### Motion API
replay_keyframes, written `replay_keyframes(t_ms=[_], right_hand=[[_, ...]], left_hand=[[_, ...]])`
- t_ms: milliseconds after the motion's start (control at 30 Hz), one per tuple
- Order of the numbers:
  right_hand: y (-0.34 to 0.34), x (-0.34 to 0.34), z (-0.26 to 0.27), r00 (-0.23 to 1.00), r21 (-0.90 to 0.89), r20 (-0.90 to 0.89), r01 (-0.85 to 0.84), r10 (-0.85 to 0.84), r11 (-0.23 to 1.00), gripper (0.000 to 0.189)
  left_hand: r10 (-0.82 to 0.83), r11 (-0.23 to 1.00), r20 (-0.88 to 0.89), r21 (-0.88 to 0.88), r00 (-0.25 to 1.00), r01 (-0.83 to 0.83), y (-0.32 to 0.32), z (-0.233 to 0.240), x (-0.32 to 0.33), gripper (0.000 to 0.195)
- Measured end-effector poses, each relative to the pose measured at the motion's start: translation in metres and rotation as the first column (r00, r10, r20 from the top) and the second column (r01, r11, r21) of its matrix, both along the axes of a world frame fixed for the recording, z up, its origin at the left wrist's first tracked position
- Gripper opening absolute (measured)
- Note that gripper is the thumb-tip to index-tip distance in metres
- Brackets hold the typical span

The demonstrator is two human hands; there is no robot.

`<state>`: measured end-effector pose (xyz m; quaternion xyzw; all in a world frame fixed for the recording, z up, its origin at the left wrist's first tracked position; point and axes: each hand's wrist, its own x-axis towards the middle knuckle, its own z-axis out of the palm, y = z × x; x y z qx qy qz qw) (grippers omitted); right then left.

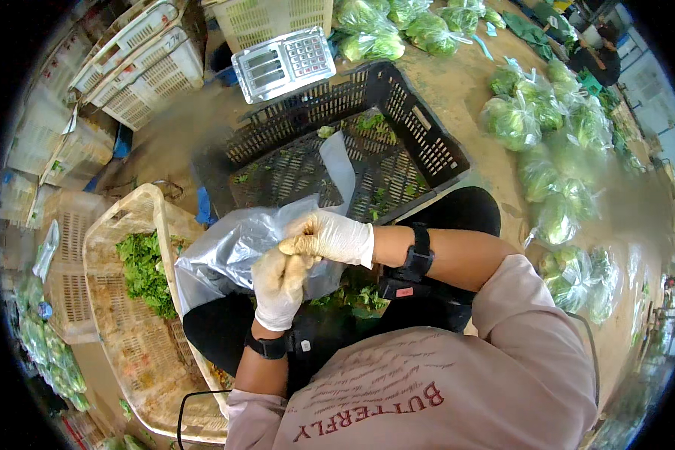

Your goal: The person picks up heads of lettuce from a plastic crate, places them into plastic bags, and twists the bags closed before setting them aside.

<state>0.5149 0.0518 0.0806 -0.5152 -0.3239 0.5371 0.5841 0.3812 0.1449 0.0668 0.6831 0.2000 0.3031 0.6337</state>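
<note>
Both my hands wear pale gloves and meet in front of my lap. My left hand (281, 284) has its fingers closed on a clear plastic bag (225, 244). Just above it, my right hand (329, 236) pinches the same bag, its fingertips touching those of the left. The bag hangs loose and crumpled towards the left, over my knee. What the fingers grip exactly is hidden between them. A pale plastic strip (339, 163) reaches up into the black crate (427, 135); whether it belongs to the bag, I cannot tell. Leaf scraps (354, 295) lie below my hands.
A digital scale display (284, 64) stands behind the black crate. On my left is a dirty white basket (98, 287) with leafy greens (143, 270) inside. Stacked white crates (152, 73) rise beyond it. Bagged green vegetables (562, 216) line the floor at right. A person (599, 59) is far off.
</note>
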Motion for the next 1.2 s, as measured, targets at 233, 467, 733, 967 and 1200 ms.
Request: replay_keyframes(t_ms=[233, 467, 733, 967, 1200], right_hand=[[-0.001, 0.039, -0.007, 0.905, -0.157, 0.389, 0.249, -0.172, 0.956, 0.026], [-0.006, 0.032, -0.028, 0.981, 0.263, 0.082, 0.149, -0.176, 0.953, 0.037], [0.005, 0.033, 0.002, 0.958, 0.135, 0.145, 0.229, -0.247, 0.964, 0.051], [0.001, 0.062, 0.032, 0.599, 0.534, 0.158, 0.617, -0.785, 0.578, 0.055], [-0.007, 0.022, 0.023, 0.504, 0.088, 0.852, 0.131, -0.143, 0.987, 0.028]], left_hand=[[0.25, 0.942, 0.13, -0.261, 0.96, -0.21, 0.017, 0.005, 0.007, 0.017], [-0.057, 0.92, 0.048, -0.386, 0.997, 0.071, 0.008, 0.002, 0.009, 0.009], [-0.053, 0.966, -0.017, -0.253, 0.998, 0.047, 0.012, -0.011, 0.004, 0.018], [-0.081, 0.992, 0.025, -0.094, 0.996, 0.083, 0.014, -0.02, 0.0, 0.019], [-0.08, 0.988, -0.076, 0.124, 0.994, 0.089, 0.014, -0.023, 0.004, 0.019]])
